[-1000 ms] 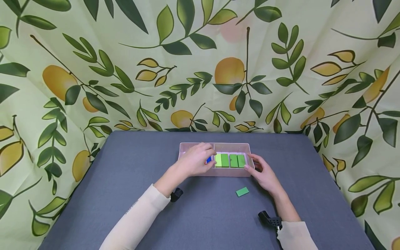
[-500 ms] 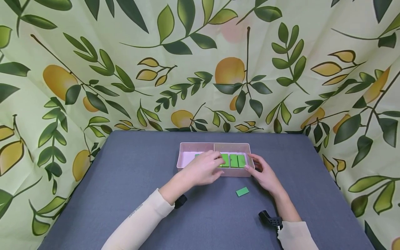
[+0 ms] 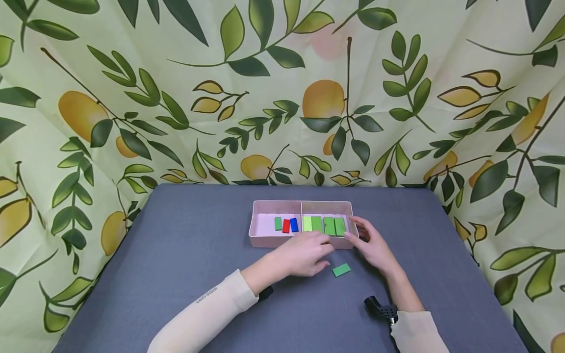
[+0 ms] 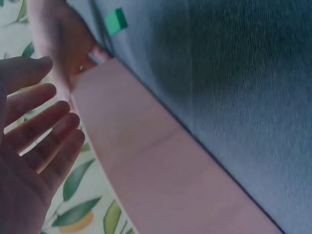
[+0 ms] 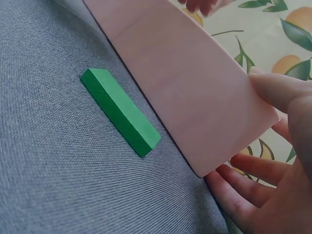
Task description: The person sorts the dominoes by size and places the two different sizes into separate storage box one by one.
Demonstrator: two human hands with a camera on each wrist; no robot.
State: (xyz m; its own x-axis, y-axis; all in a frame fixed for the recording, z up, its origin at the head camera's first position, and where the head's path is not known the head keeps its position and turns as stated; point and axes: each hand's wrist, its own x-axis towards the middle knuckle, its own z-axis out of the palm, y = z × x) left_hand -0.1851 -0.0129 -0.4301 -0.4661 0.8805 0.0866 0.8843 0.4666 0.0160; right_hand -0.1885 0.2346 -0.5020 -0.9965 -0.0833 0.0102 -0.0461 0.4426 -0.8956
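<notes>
A pink two-compartment box (image 3: 265, 242) stands on the table. My right hand (image 3: 372, 247) holds its right end, thumb at the front corner rim and fingers along the end wall, as the right wrist view shows. My left hand (image 3: 304, 254) hovers in front of the box with its fingers loosely bent and nothing in them, seen too in the left wrist view (image 4: 34, 126). Just right of its fingertips a loose green block (image 3: 341, 270) lies on the cloth. In the right wrist view, this green block (image 5: 122, 112) lies flat alongside the box's front wall.
The left compartment holds a small green block (image 3: 278, 223), a red block (image 3: 286, 226) and a blue block (image 3: 294, 225). Several light-green and green blocks (image 3: 329, 226) fill the right one. A leaf-patterned cloth (image 3: 273, 113) hangs behind the grey table (image 3: 198, 220).
My left hand has come out of the box, moving right and toward me, uncovering the blocks in the left compartment. My right hand has stayed at the box's right end.
</notes>
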